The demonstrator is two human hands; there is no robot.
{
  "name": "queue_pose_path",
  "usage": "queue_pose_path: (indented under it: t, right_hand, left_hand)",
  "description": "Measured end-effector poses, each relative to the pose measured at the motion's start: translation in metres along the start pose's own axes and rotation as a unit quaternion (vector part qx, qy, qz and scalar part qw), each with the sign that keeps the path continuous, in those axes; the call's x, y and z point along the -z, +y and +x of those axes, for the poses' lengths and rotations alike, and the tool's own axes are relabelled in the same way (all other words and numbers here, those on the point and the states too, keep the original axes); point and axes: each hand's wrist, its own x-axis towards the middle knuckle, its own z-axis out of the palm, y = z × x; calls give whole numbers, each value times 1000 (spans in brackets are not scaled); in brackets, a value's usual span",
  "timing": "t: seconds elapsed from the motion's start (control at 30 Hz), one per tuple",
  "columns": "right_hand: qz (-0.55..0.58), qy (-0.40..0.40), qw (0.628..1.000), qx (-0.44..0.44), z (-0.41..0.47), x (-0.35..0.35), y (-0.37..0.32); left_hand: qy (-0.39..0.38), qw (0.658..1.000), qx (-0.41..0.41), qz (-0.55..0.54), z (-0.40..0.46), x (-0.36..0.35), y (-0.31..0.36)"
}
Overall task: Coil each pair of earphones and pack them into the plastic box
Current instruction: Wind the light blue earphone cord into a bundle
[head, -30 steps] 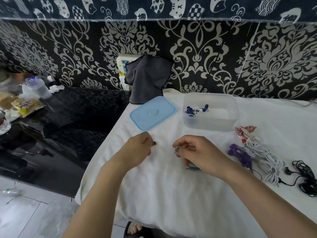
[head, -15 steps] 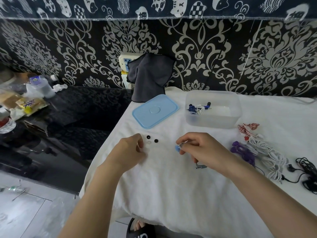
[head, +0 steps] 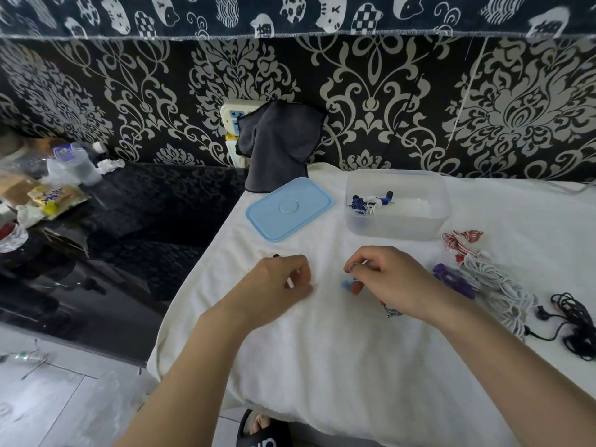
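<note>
Surface [head: 354, 366] is draped in a white towel, soft underlay, so nothing slides. Box [head: 396, 221] sits at 12 o'clock from the hands, open, one blue-and-white pair [head: 371, 201] already coiled inside at its left end. Lid [head: 288, 208] lies off, at 9 o'clock from the box.

Uncoiled stock is at 3 o'clock from the right hand: white pair [head: 503, 285], black pair [head: 574, 324], purple pair [head: 451, 280], red-striped pair [head: 461, 241].

Right hand [head: 392, 285]: fingers curled, pinching a pale blue pair [head: 348, 283]; its plug end pokes out under the wrist. Left hand [head: 283, 277]: fingers curled, blurred; can't tell if they hold anything. A small black bit [head: 276, 255] lies just past its knuckles.

Handling call: the earphones are near weightless, the cord limp and springy and tangle-prone. Best hold is the cord near the buds, wind over fingers, pinch the finished loop across its middle or it'll unspool.

Writing: none readable. Yellow packet [head: 53, 198] at far 9 o'clock has print, too blurred.
</note>
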Motion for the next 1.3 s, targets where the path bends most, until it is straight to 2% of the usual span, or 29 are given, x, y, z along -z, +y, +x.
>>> queue_pose_path:
  t: [0.1, 0.2, 0.43, 0.63, 0.83, 1.03, 1.3]
  right_hand:
    - [-54, 18, 998, -7, 0, 9, 7]
    - [-58, 16, 998, -26, 0, 15, 11]
    - [-110, 9, 994, -20, -1, 19, 19]
    - [-88, 30, 996, 16, -9, 27, 13]
    - [-11, 14, 1000, 14, -11, 30, 6]
    - [160, -5, 987, -3, -14, 32, -1]
    - [232, -5, 973, -16, -15, 31, -6]
  left_hand:
    - [-36, 999, -41, 6, 6, -17, 16]
    - [-56, 996, -59, 27, 10, -29, 24]
    - [-55, 998, -37, 8, 11, -31, 28]
    - [-42, 998, -11, -44, 12, -22, 29]
    - [-27, 994, 10, -109, 13, -14, 39]
    - [-24, 977, 14, -213, 14, -11, 48]
    - [-24, 962, 17, -270, 10, -5, 54]
